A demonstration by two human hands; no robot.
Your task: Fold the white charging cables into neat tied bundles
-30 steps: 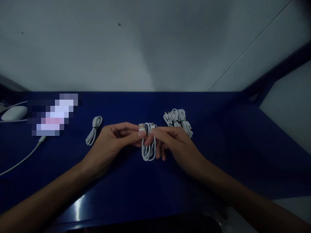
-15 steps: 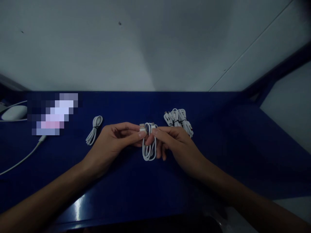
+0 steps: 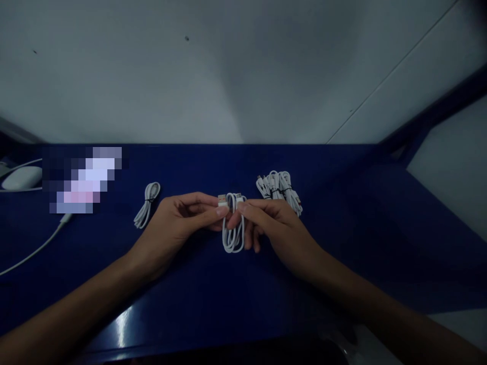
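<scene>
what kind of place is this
Probably a small workbench for sorting or packing cables: a blue table against a bare white wall, tied white cable bundles lying on it, and both hands holding another folded cable.

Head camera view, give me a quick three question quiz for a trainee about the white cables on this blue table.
1. True or false: the folded white cable is pinched at its top by both the left hand and the right hand.
2. Which lies on the blue table behind the right hand? A. a single tied cable B. a pile of tied cables C. a white mouse
3. Fill in: the single tied cable lies to the ___ of the left hand.

Key
1. True.
2. B, the pile of tied cables.
3. Left.
</scene>
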